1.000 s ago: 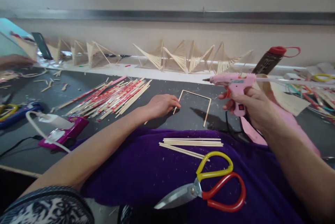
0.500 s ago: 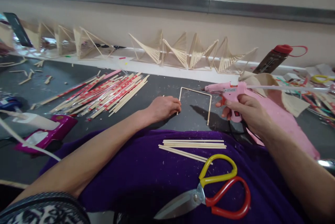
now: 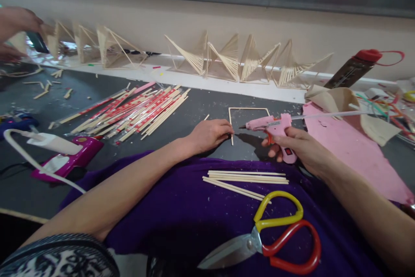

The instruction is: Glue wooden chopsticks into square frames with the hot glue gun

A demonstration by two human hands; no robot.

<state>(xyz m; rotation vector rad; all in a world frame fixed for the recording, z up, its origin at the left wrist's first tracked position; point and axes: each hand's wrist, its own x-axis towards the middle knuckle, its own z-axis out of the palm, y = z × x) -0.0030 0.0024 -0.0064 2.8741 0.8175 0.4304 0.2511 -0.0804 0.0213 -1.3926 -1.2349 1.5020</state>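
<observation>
My left hand (image 3: 212, 133) rests on the grey tabletop, fingers closed at the left side of a three-sided frame of thin wooden sticks (image 3: 248, 108). One more stick tip (image 3: 206, 117) pokes out behind this hand. My right hand (image 3: 300, 144) grips a pink hot glue gun (image 3: 279, 125), fingers by its orange trigger. The nozzle points left inside the frame, close to my left fingertips, and the gun hides much of the frame's right side. Nearer me, several loose sticks (image 3: 246, 176) and large scissors (image 3: 254, 242) with yellow and red handles lie on purple cloth (image 3: 162, 208).
Left of centre lies a pile of wrapped chopsticks (image 3: 136, 110). Twisted stick models (image 3: 227, 58) line the wall. A bottle (image 3: 353, 69) and pink cloth (image 3: 353, 151) are at right, a magenta device with a white plug (image 3: 69, 158) at left. Another person's hand (image 3: 19, 24) reaches in, far left.
The glue gun has come down and nearer me, from the frame's far bar to beside my left fingertips. Another person's hand has appeared at the far left, at the dark phone-like object.
</observation>
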